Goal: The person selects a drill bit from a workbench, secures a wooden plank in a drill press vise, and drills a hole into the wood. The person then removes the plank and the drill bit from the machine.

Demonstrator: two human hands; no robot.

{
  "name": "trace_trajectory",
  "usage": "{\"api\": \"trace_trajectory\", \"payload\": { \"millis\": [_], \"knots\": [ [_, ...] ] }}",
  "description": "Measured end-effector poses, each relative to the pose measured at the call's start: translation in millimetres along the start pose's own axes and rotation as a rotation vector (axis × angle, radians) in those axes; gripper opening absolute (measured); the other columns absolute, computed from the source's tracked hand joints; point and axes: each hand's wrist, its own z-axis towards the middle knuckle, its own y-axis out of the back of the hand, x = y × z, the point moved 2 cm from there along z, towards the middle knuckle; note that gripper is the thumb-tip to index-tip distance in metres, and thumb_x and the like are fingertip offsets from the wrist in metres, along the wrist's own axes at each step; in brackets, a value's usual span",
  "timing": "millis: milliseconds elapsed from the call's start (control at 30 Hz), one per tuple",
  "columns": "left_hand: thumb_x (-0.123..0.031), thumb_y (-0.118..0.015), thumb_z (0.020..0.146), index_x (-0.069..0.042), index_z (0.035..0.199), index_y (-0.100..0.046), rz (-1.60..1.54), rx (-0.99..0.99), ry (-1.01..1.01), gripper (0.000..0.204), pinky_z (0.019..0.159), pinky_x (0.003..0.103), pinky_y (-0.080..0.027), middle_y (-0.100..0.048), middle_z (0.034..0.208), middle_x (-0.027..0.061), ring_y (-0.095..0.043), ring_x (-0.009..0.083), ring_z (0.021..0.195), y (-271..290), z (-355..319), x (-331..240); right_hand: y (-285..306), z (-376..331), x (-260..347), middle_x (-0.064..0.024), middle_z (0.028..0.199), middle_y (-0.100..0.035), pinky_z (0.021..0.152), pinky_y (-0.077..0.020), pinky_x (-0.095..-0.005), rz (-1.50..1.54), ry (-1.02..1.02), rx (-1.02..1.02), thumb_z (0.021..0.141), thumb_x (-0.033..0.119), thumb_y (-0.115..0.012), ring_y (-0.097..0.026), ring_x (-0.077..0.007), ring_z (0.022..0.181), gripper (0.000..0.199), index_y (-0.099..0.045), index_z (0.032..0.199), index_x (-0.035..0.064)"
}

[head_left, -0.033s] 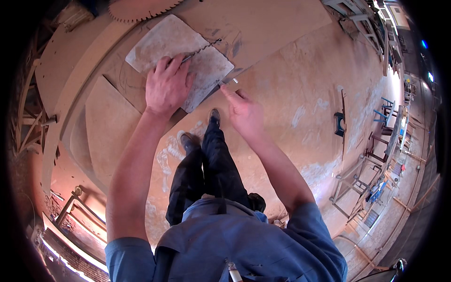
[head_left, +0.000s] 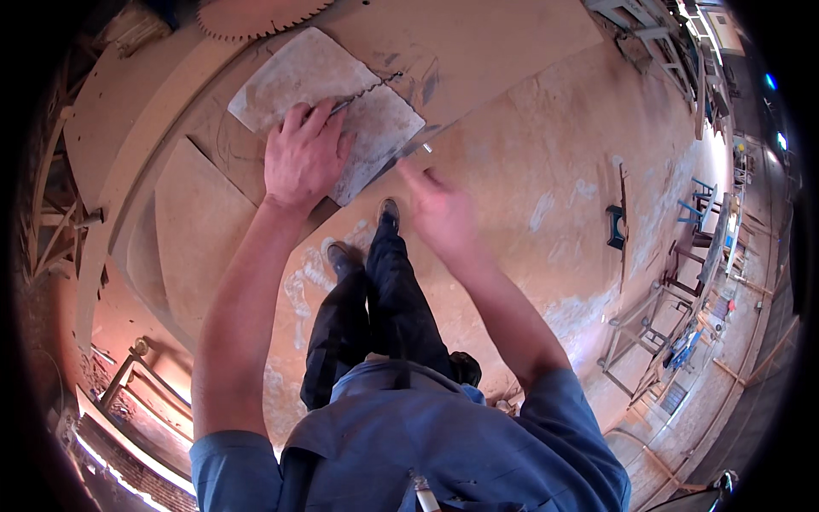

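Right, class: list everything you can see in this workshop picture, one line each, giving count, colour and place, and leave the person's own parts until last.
Flat slab: one, pale grey, mottled, on the workbench under the left hand.
Drill bit: one, dark metal, lying on the slab.
Saw blade: one, tan, toothed, top edge.
Workbench: one, brown, dusty, upper area.
Floor: dusty orange-brown, centre.
Blue object: one, on the floor at right.
Shoes: two, brown, below the bench.
Left hand: flat on the slab.
Right hand: blurred, beside the slab's corner.

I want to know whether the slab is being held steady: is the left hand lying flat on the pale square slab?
Yes, the left hand is spread palm-down on the pale square slab, while the right hand is off its edge.
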Motion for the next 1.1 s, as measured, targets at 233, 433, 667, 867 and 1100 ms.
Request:
{"api": "trace_trajectory", "payload": {
  "millis": [233, 433, 667, 867, 1100],
  "knots": [
    [-0.023, -0.068, 0.079, -0.008, 0.111, -0.067, 0.001, 0.022, 0.008, 0.035, 0.084, 0.036, -0.05, -0.06, 0.121, 0.0, -0.055, 0.0236, 0.104, 1.3, -0.1, -1.3, 0.9, -3.7, -0.5, -0.0078, 0.082, -0.06, 0.057, -0.0502, -0.0391, -0.043, 0.026, -0.013, 0.079, 0.002, -0.06, -0.062, -0.028, 0.069, 0.048, -0.063, 0.125, 0.0163],
    [-0.035, -0.073, 0.073, -0.007, 0.113, -0.066, -0.025, 0.063, 0.01, 0.049, 0.087, 0.039, -0.048, -0.059, 0.123, 0.0025, -0.054, 0.0257, 0.108, 7.2, 1.2, -3.5, 2.8, -4.7, 7.4, -0.0064, 0.078, -0.058, 0.057, -0.0513, -0.0386, -0.067, 0.046, 0.05, 0.073, 0.001, -0.059, -0.063, -0.0264, 0.069, 0.051, -0.064, 0.122, 0.0153],
    [-0.044, -0.076, 0.066, -0.005, 0.118, -0.064, -0.023, 0.145, 0.052, 0.065, 0.09, 0.039, -0.046, -0.055, 0.13, 0.0036, -0.049, 0.0263, 0.115, 10.1, 2.1, -6.6, 0.2, -8.0, 14.4, -0.0062, 0.08, -0.06, 0.057, -0.0513, -0.0383, -0.065, 0.029, 0.063, 0.079, 0.002, -0.061, -0.062, -0.0277, 0.067, 0.046, -0.064, 0.122, 0.0169],
    [-0.044, -0.076, 0.066, -0.006, 0.119, -0.064, -0.029, 0.16, 0.066, 0.066, 0.092, 0.04, -0.045, -0.055, 0.13, 0.0031, -0.049, 0.0263, 0.116, 11.4, 2.2, -6.9, 7.5, 2.9, 0.1, -0.0079, 0.08, -0.059, 0.058, -0.0512, -0.038, -0.076, -0.014, 0.002, 0.073, 0.002, -0.061, -0.063, -0.028, 0.072, 0.053, -0.063, 0.124, 0.0182],
    [-0.044, -0.075, 0.067, -0.007, 0.12, -0.063, -0.033, 0.175, 0.066, 0.066, 0.093, 0.039, -0.045, -0.054, 0.131, 0.0027, -0.049, 0.0265, 0.116, 10.3, 2.6, -6.9, 8.5, 2.2, -2.4, -0.0112, 0.085, -0.061, 0.062, -0.0522, -0.0388, -0.047, -0.024, 0.063, 0.076, 0.001, -0.059, -0.064, -0.0301, 0.074, 0.054, -0.06, 0.128, 0.0185]
  ]
}}
